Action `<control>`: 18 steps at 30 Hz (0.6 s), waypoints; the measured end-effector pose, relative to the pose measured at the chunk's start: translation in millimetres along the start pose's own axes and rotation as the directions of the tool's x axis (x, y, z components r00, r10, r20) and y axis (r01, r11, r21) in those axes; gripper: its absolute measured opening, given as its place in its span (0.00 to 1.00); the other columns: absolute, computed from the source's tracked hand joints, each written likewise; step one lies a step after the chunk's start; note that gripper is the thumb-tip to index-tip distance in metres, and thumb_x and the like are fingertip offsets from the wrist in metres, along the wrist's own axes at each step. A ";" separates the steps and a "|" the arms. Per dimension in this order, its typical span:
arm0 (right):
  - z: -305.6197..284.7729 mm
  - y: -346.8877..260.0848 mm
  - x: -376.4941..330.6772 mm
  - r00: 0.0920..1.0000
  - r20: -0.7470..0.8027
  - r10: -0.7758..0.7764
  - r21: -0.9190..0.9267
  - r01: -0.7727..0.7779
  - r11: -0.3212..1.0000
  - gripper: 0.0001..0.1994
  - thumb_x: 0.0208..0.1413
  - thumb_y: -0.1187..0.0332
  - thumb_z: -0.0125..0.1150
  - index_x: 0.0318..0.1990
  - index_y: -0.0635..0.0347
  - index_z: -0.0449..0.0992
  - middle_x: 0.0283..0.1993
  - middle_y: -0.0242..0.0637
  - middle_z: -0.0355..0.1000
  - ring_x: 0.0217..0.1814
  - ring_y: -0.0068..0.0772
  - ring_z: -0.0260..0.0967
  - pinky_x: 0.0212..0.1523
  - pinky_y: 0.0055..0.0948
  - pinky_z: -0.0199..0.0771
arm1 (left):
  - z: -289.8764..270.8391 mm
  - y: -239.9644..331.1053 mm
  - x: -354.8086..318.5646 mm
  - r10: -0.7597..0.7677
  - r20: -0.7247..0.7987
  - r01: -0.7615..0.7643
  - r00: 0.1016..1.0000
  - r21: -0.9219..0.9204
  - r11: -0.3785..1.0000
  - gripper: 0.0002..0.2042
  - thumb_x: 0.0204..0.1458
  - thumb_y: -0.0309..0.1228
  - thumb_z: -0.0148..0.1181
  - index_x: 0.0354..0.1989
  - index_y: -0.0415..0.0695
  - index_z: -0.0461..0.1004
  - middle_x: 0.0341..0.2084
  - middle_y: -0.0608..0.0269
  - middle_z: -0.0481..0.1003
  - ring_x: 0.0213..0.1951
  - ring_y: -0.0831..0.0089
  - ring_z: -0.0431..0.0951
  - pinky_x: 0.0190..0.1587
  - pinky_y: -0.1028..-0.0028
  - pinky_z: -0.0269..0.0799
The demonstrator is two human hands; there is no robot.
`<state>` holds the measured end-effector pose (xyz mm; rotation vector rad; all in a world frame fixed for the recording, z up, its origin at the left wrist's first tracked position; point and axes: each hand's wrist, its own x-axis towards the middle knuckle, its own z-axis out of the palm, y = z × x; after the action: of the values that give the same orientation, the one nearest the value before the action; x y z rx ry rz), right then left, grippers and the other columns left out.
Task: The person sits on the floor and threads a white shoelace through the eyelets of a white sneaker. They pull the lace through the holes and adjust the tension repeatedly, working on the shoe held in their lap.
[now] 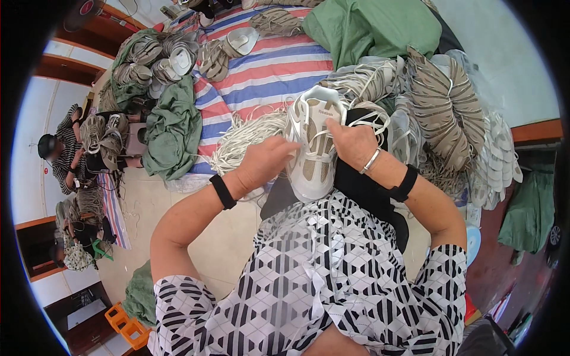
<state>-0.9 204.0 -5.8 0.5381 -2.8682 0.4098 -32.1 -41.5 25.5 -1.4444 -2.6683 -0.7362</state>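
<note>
Two hands work one pale shoe upper (313,148): the left hand (264,161) pinches its side, the right hand (351,142) pinches a white lace (374,118). It looks light and floppy, best held by its firmer edges.

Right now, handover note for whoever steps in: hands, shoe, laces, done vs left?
Left hand: closed on the left edge of the white and beige mesh shoe upper, which lies on the lap.
Right hand: fingers pinching a white lace at the upper's lacing area.
Supplies: loose bundle of white flat laces lies just left of the upper on the striped red, white and blue sheet; stacks of grey and beige uppers lie to the right.
Done: lace already runs through some eyelets.
Left: the count of empty eyelets cannot be told.
</note>
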 end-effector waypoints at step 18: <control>-24.1 42.4 43.7 0.634 0.710 0.306 0.704 -0.630 -0.329 0.14 0.54 0.65 0.58 0.18 0.56 0.69 0.12 0.25 0.61 0.07 0.14 0.50 0.08 0.16 0.44 | 26.3 15.9 8.9 -0.251 0.117 0.275 0.961 -0.282 0.919 0.18 0.44 0.25 0.64 0.45 0.43 0.67 0.33 0.59 0.73 0.36 0.70 0.77 0.42 0.75 0.73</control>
<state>-53.6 235.1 17.5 -0.7916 -2.0139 2.9129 -19.2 -16.4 10.5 -1.1916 -2.9526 -1.1683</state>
